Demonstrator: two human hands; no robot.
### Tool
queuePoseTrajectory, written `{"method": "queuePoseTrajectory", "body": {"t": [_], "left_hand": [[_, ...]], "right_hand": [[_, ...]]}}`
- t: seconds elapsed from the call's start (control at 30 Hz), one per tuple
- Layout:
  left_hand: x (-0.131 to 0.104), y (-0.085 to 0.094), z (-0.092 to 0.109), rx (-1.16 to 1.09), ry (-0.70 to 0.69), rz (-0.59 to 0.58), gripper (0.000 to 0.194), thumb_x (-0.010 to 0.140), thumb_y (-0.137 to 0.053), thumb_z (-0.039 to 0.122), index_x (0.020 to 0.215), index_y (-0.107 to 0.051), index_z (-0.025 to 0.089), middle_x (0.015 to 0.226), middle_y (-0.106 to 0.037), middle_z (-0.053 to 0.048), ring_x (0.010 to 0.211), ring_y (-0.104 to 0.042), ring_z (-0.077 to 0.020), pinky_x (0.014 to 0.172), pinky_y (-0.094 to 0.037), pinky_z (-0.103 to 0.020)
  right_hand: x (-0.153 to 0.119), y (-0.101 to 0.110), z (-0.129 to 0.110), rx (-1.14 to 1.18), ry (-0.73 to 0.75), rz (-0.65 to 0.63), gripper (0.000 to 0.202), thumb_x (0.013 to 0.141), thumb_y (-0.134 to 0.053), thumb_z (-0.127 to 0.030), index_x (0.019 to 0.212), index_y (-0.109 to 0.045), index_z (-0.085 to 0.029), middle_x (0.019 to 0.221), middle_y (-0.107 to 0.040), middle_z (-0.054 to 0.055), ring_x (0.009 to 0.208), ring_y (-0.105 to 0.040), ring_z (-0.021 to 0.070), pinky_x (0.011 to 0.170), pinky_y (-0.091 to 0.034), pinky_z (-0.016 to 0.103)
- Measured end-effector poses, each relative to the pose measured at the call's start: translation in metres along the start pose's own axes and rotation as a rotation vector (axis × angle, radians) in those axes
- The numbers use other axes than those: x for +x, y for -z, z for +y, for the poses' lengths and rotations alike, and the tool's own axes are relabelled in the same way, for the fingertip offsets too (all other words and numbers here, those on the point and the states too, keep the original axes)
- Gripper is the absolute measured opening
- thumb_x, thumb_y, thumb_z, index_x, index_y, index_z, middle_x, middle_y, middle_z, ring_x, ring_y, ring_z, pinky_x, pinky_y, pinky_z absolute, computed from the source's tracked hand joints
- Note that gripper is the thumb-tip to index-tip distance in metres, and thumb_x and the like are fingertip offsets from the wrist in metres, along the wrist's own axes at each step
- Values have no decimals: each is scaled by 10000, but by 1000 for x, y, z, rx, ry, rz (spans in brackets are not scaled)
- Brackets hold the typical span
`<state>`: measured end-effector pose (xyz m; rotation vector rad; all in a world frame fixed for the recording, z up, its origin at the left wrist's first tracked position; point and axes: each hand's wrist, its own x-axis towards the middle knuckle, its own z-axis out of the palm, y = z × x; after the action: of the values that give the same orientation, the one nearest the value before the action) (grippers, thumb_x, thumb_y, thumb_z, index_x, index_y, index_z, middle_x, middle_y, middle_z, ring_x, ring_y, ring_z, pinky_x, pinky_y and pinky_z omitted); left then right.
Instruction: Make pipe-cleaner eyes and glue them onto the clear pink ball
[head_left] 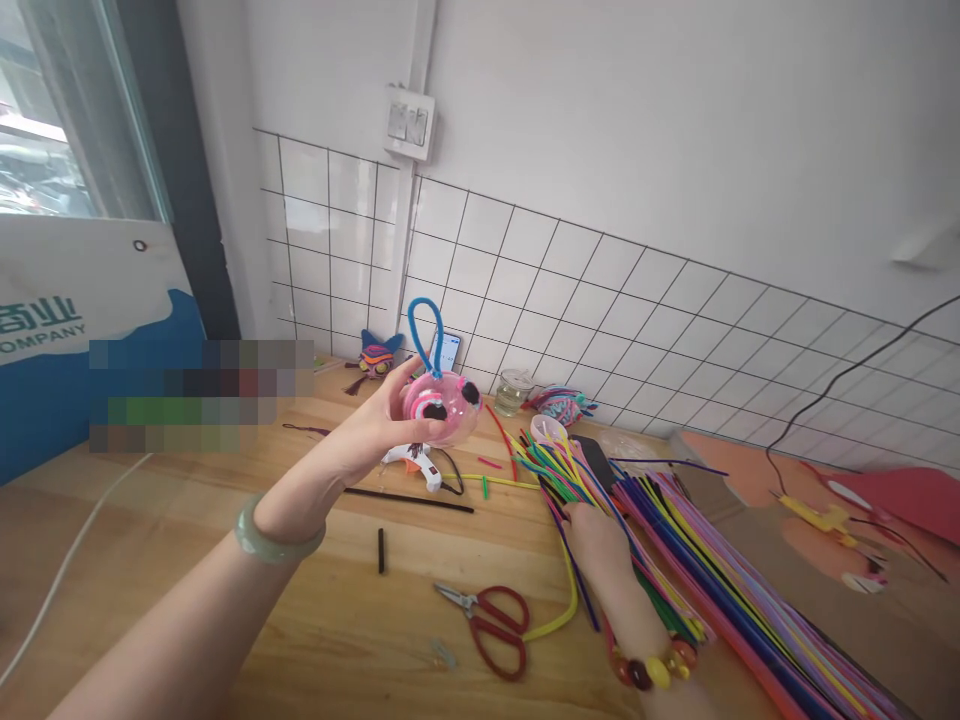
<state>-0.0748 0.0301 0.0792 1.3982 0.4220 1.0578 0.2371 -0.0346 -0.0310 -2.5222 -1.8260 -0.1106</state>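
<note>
My left hand (pixel 390 415) is raised over the table, fingers and thumb closed around a clear pink ball (pixel 457 420) with black eye-like spots. A blue pipe cleaner loop (pixel 426 325) stands up from the ball's top. On the right, my right hand (pixel 600 540) rests on a loose heap of coloured pipe cleaners (pixel 532 455). Its fingers curl down among the strands, and what they pinch is hidden. Red-handled scissors (pixel 487 620) lie open in front of it. Behind and below the ball is a white glue gun (pixel 424 467).
Long sorted pipe cleaners (pixel 720 570) fill the right side, by a yellow glue gun (pixel 817 515). A glass jar (pixel 514 392), a phone (pixel 448 352) and finished pipe-cleaner figures (pixel 377 355) stand along the tiled wall. Black pipe cleaner pieces (pixel 409 499) lie mid-table; a white cable (pixel 75 550) runs left.
</note>
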Motion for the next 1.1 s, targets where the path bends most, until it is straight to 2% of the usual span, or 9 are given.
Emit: {"method": "queuePoseTrajectory", "body": {"t": [0.23,0.4,0.5,0.63,0.73,0.8,0.87,0.97,1.1], "left_hand": [[3,-4,-10,-7,57,-13,855,660,-721,247,1377,-256,262,1300,-479,-102,1141,-486,-267,918,-405,-363],[4,-11,-16,-6,72,-79,808,661,-718,237,1351,-298,233,1276,-492,-103,1140,-482,-263,918,-403,-345],[4,-16,-20,-14,110,-78,862,652,-722,230,1374,-251,226,1297,-471,-111,1159,-463,-266,937,-383,-362],[4,-21,-26,-19,138,-107,850,646,-722,218,1369,-275,198,1273,-488,-124,1138,-477,-266,939,-371,-376],[4,-22,-30,-11,148,-134,820,648,-725,221,1352,-305,208,1240,-515,-108,1140,-468,-263,928,-375,-359],[4,-21,-32,0,163,-125,822,653,-725,219,1355,-297,211,1233,-518,-104,1151,-454,-263,920,-380,-349],[3,-19,-33,11,157,-118,800,665,-718,224,1350,-305,205,1221,-523,-105,1140,-460,-261,909,-386,-345],[4,-19,-33,9,134,-132,772,680,-707,240,1345,-316,205,1215,-528,-110,1097,-493,-259,880,-408,-350],[5,-20,-31,-19,153,-85,882,656,-723,223,1386,-229,199,1267,-490,-128,1135,-472,-266,908,-395,-358]], "right_hand": [[2,-19,9,173,-3,89,265,782,-447,-104,838,-705,-121,841,-713,190,825,-672,310,726,-471,385],[5,-18,22,443,35,200,320,827,-431,-215,1040,-647,-114,979,-707,121,864,-670,190,769,-501,269],[5,-13,24,686,28,317,389,825,-444,-325,1060,-632,-80,972,-705,139,859,-667,208,770,-515,304],[-2,-2,18,1081,-14,530,395,743,-569,-417,985,-667,-120,950,-702,133,843,-652,250,776,-506,390],[-8,4,12,1070,48,647,342,763,-565,-416,934,-669,-139,935,-681,119,852,-626,234,785,-494,383],[-10,5,8,980,157,706,281,800,-537,-380,907,-671,-157,918,-664,108,869,-609,228,814,-478,386],[-11,2,6,863,308,650,249,837,-499,-327,930,-677,-180,915,-653,100,880,-600,221,825,-471,379],[-10,-9,3,693,493,383,257,859,-469,-276,977,-686,-204,933,-648,96,902,-597,218,819,-479,365],[-2,-21,-8,517,497,168,303,882,-422,-268,1005,-677,-160,1024,-644,116,986,-584,215,891,-453,349]]}}
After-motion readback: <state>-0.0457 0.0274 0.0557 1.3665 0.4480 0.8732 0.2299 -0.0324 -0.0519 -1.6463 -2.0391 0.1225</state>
